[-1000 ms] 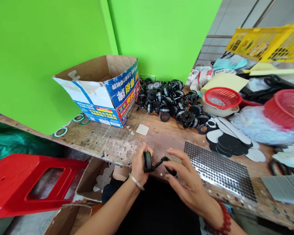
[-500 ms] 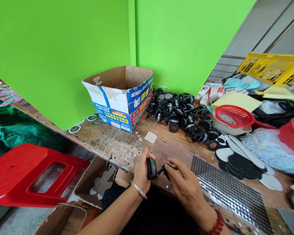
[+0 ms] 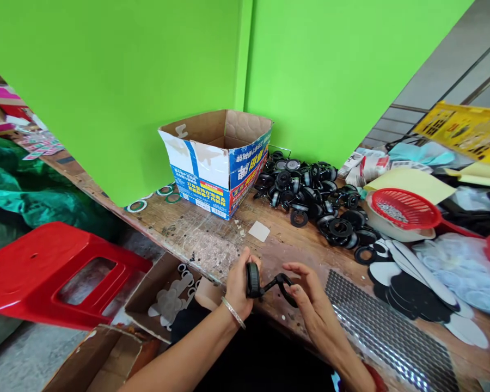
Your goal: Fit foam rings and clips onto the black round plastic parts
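My left hand is closed round a black part with a thick ribbed disc. From the disc a thin black arm leads right to a black ring, held above the table's front edge. My right hand is beside this ring with thumb and fingers spread; the thumb tip seems to touch the ring's right edge. Behind the hands lies a heap of similar black parts with discs and rings.
A cardboard box stands on the wooden table by green panels. To the right are a textured metallic sheet, black and white flat discs and a red basket. A red stool and boxes of offcuts are at left.
My right hand's fingers have spread away from the ring, which now shows more fully. My left hand keeps hold of the disc. The view has shifted slightly left.
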Available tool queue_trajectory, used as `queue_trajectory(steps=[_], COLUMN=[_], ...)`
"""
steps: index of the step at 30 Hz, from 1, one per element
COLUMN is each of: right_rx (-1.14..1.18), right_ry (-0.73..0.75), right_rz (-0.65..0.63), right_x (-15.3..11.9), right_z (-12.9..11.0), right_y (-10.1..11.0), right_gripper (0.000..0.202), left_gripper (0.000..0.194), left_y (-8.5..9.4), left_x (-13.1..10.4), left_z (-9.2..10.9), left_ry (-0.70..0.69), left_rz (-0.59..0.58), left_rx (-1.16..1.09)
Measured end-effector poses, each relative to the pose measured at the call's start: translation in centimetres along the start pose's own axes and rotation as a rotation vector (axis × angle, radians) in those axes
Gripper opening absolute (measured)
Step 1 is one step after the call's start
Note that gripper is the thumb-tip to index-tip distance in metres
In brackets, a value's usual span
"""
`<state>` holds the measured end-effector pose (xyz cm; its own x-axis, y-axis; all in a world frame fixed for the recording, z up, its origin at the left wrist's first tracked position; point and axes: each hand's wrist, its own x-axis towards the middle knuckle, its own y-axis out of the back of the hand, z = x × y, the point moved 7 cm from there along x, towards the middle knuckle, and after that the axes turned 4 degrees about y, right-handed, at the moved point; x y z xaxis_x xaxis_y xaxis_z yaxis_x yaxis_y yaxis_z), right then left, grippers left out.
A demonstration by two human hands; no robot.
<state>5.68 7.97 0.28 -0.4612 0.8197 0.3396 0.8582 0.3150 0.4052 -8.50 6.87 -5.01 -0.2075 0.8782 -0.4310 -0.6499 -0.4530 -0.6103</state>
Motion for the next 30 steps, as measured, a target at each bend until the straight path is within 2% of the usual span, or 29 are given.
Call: queue_trajectory(steps=[3, 5, 7, 9, 11, 13, 16, 20, 23, 26, 30], right_rx=[0.005, -0.107, -0.31, -0.553, -0.75, -0.85, -0.908, -0.919, -0.869, -0.777, -0.657], right_ry=[-0.063, 0.009, 0.107, 0.145, 0.168, 0.235, 0.334, 0.336, 0.311, 0.234, 0.185], right_rz=[-0.107, -0.11, -0.117, -0.22, -0.375, -0.475, -0.495, -0.482, -0.462, -0.451, -0.418], right_x=[1.5, 3.4, 5.6, 7.5, 8.6, 8.8, 8.5, 8.1, 8.2, 8.6, 8.3], right_z=[0.1, -0.6, -1.5, -1.6, -1.4, -1.6, -2.5, -2.6, -1.7, 0.3, 1.3], right_y=[-1.2, -1.0, -1.0, -2.1, -4.3, -6.5, -8.4, -8.6, -8.8, -9.6, -9.7], right_gripper=[0.039, 0.039, 0.034, 0.031, 0.029, 0.025, 0.024, 0.035, 0.056, 0.077, 0.091], left_gripper=[0.064, 0.065, 0.056, 0.059, 0.067, 0.056, 0.047, 0.048, 0.042, 0.039, 0.039], left_y=[0.0, 0.8, 1.2, 1.4, 1.9, 2.4, 2.5, 2.7, 3.1, 4.0, 5.2], left_x=[0.1, 0.4, 0.6, 0.7, 1.1, 1.5, 1.7, 1.9, 2.2, 3.0, 3.8], left_z=[0.6, 2.2, 4.2, 5.5, 5.7, 5.5, 5.0, 4.6, 4.7, 4.7, 4.6], left_ry=[-0.002, -0.119, -0.309, -0.496, -0.603, -0.665, -0.738, -0.747, -0.78, -0.852, -0.965], left_rz=[-0.054, -0.064, -0.122, -0.187, -0.194, -0.164, -0.118, -0.088, -0.091, -0.066, -0.064], left_rx=[0.048, 0.221, 0.537, 0.917, 1.216, 1.367, 1.432, 1.461, 1.473, 1.507, 1.584])
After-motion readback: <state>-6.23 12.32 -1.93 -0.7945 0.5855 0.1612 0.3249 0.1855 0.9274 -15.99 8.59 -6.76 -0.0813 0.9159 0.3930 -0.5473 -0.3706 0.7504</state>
